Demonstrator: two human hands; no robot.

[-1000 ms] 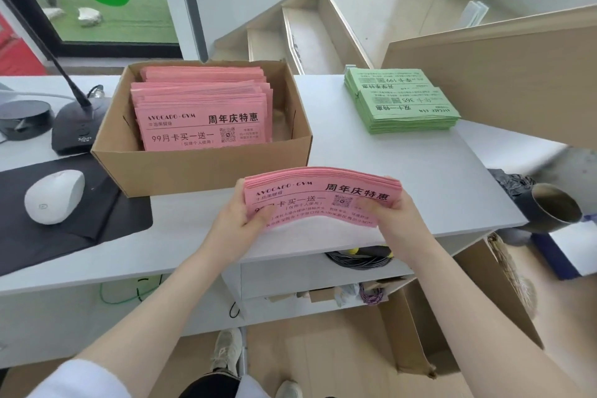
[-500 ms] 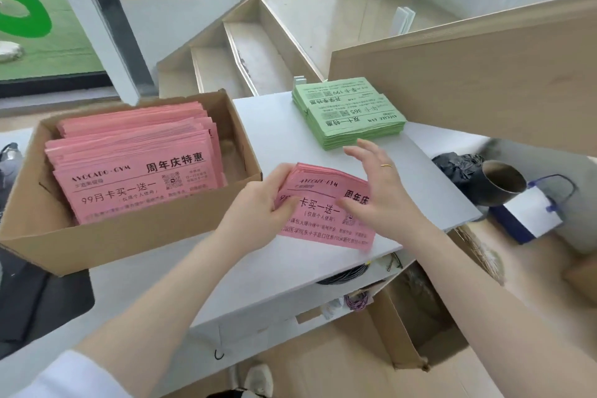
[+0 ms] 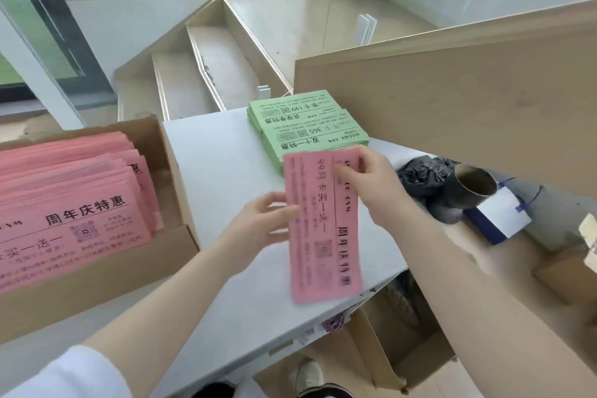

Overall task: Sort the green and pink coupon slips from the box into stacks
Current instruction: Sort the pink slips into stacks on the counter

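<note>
pink slips in hand (image 3: 323, 226) are showing motion blur, so the small print and qr block are hard to read; only the big black characters are coming through. how thick the bundle is can't be judged, since its edge isn't showing. the box (image 3: 181, 178) is being cut off by the left edge of the frame, along with part of the pink slips in the box (image 3: 68, 203). the right forearm is running out of the frame at lower right.

the held bundle's long axis is running top to bottom in the frame, slightly tilted, with the text reading sideways. its top end is overlapping the near edge of the green stack (image 3: 303, 126), and its bottom end is hanging past the front edge of the table (image 3: 219, 158). it's a long pink rectangle with black print and a vertical line splitting off a narrow strip on the right.

right hand (image 3: 371, 184) is pinching the upper right part of the bundle, fingers curled on it. left hand (image 3: 258, 220) is holding the left edge at mid-length, fingers curling toward it, thumb on the near side.

green stack is sitting centre-top of the table, print upside down to the camera, stack slightly fanned. pink slips in the box are lying flat at centre left, text facing the camera.
</note>
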